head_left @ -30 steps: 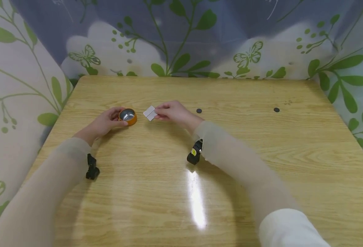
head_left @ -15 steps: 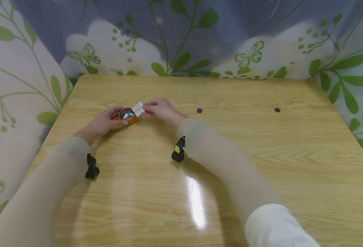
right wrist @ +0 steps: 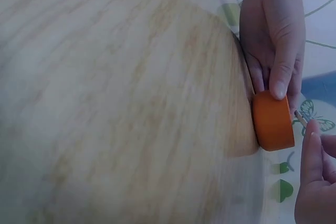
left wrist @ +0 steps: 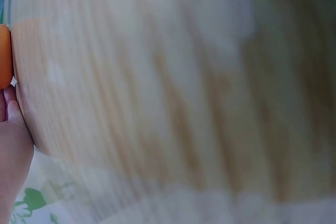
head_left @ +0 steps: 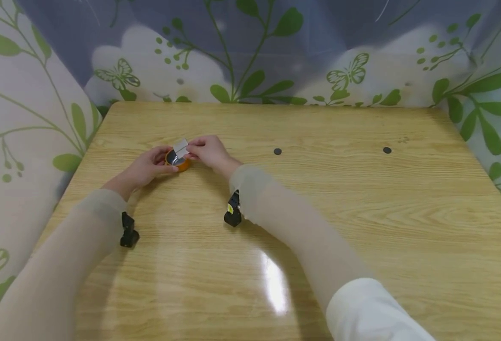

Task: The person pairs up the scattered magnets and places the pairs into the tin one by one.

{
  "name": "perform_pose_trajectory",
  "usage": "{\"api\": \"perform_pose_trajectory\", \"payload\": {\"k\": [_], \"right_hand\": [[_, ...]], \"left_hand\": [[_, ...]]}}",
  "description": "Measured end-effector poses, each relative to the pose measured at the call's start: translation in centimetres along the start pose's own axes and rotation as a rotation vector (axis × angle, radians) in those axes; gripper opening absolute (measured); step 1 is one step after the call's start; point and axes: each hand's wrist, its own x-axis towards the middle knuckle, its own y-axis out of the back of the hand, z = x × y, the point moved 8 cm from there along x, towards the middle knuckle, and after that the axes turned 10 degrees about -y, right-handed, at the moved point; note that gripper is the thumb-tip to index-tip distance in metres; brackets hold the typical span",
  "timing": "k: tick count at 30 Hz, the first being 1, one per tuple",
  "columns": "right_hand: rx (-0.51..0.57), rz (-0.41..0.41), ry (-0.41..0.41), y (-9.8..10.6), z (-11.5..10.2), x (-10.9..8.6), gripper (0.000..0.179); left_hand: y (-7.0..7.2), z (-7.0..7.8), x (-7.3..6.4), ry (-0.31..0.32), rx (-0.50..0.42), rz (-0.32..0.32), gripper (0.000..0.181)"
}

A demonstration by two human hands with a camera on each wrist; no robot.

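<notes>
A small round orange bowl (head_left: 184,166) with a shiny metal inside stands upright at the table's left part. My left hand (head_left: 143,168) grips its left side, thumb at the front and fingers behind. My right hand (head_left: 209,150) pinches a small pale square piece (head_left: 180,148) with a dark line across its middle, tilted over the bowl's opening; whether it touches the rim is hidden. From the right wrist, the orange wall (right wrist: 273,123) shows between both hands, and the pale piece appears only edge-on. The left wrist view catches just an edge of the bowl (left wrist: 4,56) and part of the hand.
Two flat black discs lie on the wooden table (head_left: 318,227): one disc (head_left: 277,151) right of my right hand, the other disc (head_left: 387,150) farther right. Behind the table hangs a leaf-patterned curtain (head_left: 267,52). Black cameras (head_left: 233,210) sit on both wrists.
My right hand has moved left, carrying the pale piece from beside the bowl to over its opening. The piece now tilts more steeply. My left hand and the bowl have stayed in place.
</notes>
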Motion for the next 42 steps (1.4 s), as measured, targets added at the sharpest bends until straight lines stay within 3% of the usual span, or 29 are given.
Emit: {"api": "perform_pose_trajectory", "payload": {"k": [11,25,30,42], "right_hand": [[-0.339,0.042,0.054,-0.3,0.1,0.7,0.019],[-0.914,0.167,0.267,-1.5,-1.7,0.3,0.017],[-0.923,0.123,0.253,-1.4,-1.8,0.0,0.02],[-0.834,0.003,0.243,1.4,-1.6,-2.2,0.021]], "left_hand": [[-0.2,-0.2,0.1,-0.018,-0.042,-0.004,0.07],[-0.3,-0.1,0.0,-0.019,-0.067,0.008,0.068],[-0.2,-0.2,-0.1,-0.011,-0.058,0.006,0.073],[-0.4,0.1,-0.1,-0.018,-0.033,-0.007,0.074]]}}
